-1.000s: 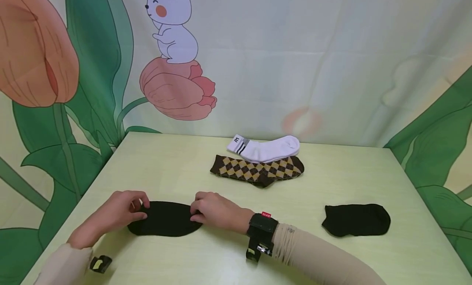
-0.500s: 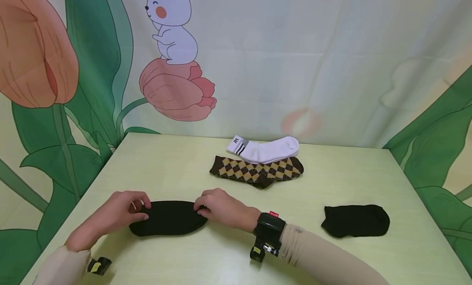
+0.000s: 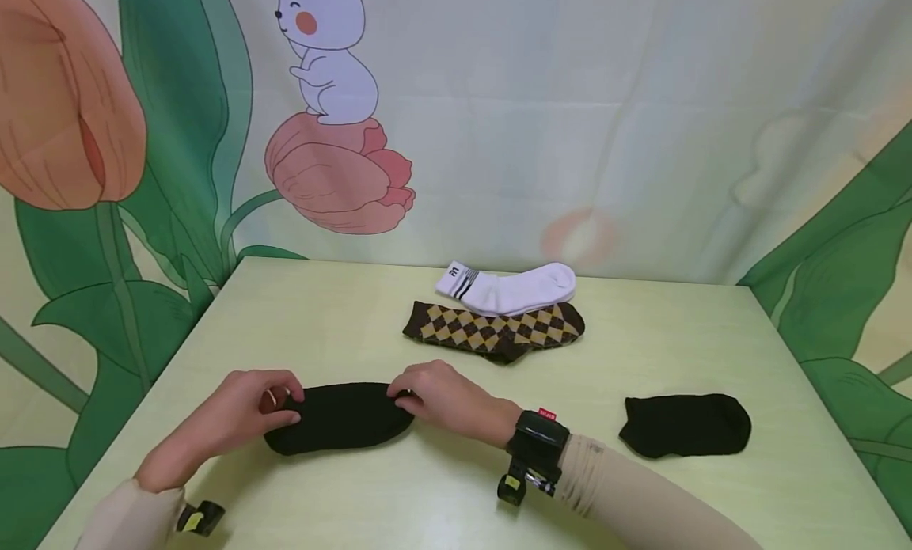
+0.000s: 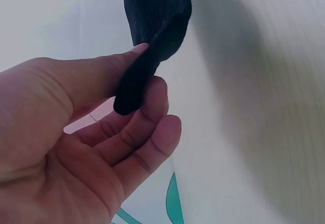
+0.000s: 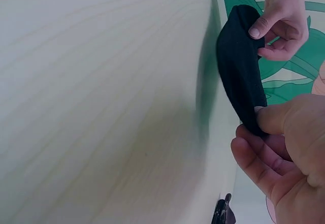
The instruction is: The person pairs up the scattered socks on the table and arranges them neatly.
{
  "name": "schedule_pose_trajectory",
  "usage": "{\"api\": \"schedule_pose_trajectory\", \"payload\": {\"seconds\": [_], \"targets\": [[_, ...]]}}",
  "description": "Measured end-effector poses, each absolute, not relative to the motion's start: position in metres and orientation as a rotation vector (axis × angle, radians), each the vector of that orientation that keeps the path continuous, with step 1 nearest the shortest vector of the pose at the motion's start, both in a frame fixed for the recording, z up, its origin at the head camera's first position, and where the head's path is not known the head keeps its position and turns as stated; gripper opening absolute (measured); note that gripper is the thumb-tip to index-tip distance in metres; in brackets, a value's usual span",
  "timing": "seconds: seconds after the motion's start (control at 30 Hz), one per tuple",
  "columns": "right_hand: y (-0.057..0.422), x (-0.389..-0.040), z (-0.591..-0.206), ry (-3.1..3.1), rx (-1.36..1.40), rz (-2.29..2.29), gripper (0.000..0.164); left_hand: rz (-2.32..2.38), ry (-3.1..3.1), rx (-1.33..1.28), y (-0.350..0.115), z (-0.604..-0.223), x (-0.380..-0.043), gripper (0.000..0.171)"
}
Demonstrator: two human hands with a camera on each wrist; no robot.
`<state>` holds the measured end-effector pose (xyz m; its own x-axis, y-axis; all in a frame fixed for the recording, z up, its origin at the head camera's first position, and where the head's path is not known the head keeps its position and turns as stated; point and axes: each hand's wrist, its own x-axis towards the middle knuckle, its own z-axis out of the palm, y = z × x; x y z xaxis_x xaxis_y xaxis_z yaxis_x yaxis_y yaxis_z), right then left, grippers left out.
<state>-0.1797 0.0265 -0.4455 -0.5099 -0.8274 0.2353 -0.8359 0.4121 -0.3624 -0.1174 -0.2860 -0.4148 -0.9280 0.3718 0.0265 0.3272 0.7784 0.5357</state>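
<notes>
A black sock is stretched between both hands at the left of the table, lifted above the surface in the right wrist view. My left hand pinches its left end between thumb and fingers; the left wrist view shows the sock's dark end caught there. At the other end, my right hand pinches the sock's upper right corner. A second black sock lies flat on the right of the table, away from both hands.
Behind the hands, a brown and yellow argyle sock lies against a white sock with black stripes. The pale table ends at a printed curtain with tulips and a rabbit.
Both hands have moved a little to the right with the black sock between them, and its right end has risen slightly. The other socks have stayed in place.
</notes>
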Motion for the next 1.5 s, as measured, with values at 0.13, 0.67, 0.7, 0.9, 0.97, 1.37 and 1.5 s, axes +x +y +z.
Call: {"api": "schedule_pose_trajectory", "payload": {"seconds": [0.13,0.67,0.7,0.9,0.97,1.37,1.5], "targets": [[0.032,-0.179,-0.443,-2.634,1.506,0.748,0.019,0.878,2.893,0.576,-0.283,-0.414,-0.118,0.019],[0.053,-0.177,-0.440,-2.610,1.483,0.780,0.021,0.918,2.913,0.634,-0.269,-0.410,-0.119,0.019],[0.054,-0.177,-0.439,-2.607,1.484,0.781,0.022,0.920,2.914,0.639,-0.268,-0.410,-0.120,0.019],[0.063,-0.177,-0.438,-2.599,1.474,0.787,0.022,0.922,2.906,0.642,-0.260,-0.408,-0.123,0.018],[0.066,-0.177,-0.437,-2.594,1.471,0.792,0.022,0.916,2.906,0.639,-0.258,-0.407,-0.124,0.017],[0.086,-0.177,-0.434,-2.573,1.452,0.810,0.025,0.962,2.899,0.689,-0.241,-0.406,-0.129,0.021],[0.093,-0.177,-0.434,-2.591,1.439,0.819,0.027,0.978,2.888,0.714,-0.236,-0.406,-0.130,0.024]]}}
